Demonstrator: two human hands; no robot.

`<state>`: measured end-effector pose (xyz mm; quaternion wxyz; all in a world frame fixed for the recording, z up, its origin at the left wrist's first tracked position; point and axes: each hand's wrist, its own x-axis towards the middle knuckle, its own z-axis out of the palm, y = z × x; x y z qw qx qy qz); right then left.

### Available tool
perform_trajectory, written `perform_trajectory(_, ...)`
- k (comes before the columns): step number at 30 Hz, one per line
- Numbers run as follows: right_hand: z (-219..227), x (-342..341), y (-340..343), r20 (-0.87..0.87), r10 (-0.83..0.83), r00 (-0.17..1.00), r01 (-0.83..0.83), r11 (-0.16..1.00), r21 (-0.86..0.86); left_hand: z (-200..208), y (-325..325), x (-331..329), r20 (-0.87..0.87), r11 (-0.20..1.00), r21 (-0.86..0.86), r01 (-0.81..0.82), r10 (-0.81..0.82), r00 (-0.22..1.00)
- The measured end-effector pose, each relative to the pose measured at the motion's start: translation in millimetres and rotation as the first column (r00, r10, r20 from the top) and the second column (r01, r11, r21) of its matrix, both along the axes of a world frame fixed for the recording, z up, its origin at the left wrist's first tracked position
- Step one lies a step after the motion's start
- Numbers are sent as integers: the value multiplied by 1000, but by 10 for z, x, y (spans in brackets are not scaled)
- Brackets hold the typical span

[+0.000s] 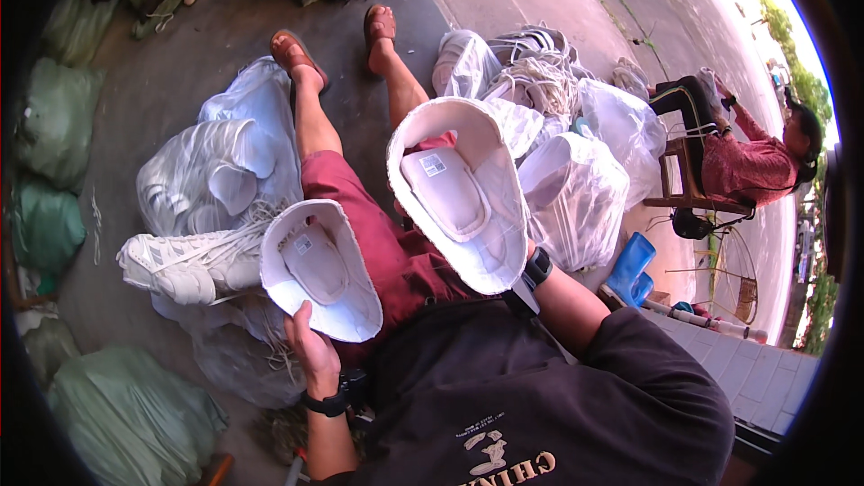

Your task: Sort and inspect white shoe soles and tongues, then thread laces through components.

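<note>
My left hand (312, 342) grips the near end of a white shoe upper (355, 306), thumb at its edge. The upper's open underside faces up, showing a pale lining and a small printed label. My right hand (531, 248) is almost wholly hidden behind a second, similar shoe upper (499, 256), which it holds up farther right; its fingers do not show. This one looks larger in the view and is also turned with its hollow side up. The two uppers are apart, over my red shorts (409, 279).
Left lie a clear bag of white pieces (184, 171) and laced white uppers (171, 265), beyond them green sacks (130, 418). Right are more plastic bags (576, 189) and a heap of laced uppers (540, 76). Another person (756, 157) sits on a chair (670, 175) near blue boots (633, 265).
</note>
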<state>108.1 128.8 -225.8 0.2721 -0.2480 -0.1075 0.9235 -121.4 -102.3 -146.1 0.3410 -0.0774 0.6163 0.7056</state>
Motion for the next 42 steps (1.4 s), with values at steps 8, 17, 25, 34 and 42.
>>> perform_trajectory(8, 720, -172, -97, -668, 35, 743, -420, 802, -425, -66, 46, 88, 3, 879, -114, 463, -466, 885)
perform_trajectory(17, 842, -509, -267, -544, 8, 839, -376, 731, -570, -11, 260, 11, -242, 615, -442, 653, -783, 573)
perform_trajectory(25, 962, -838, -457, -300, 214, 930, -336, 825, -454, 262, 348, -98, -630, 741, -511, 435, -667, 397)
perform_trajectory(34, 782, -1033, -652, -324, 299, 898, -419, 805, -419, 535, 612, -356, -784, 865, -365, 345, -485, 387)
perform_trajectory(42, 834, -1085, -722, -295, 360, 885, -455, 805, -381, 538, 1123, -615, -660, 588, -694, 414, -750, -42)
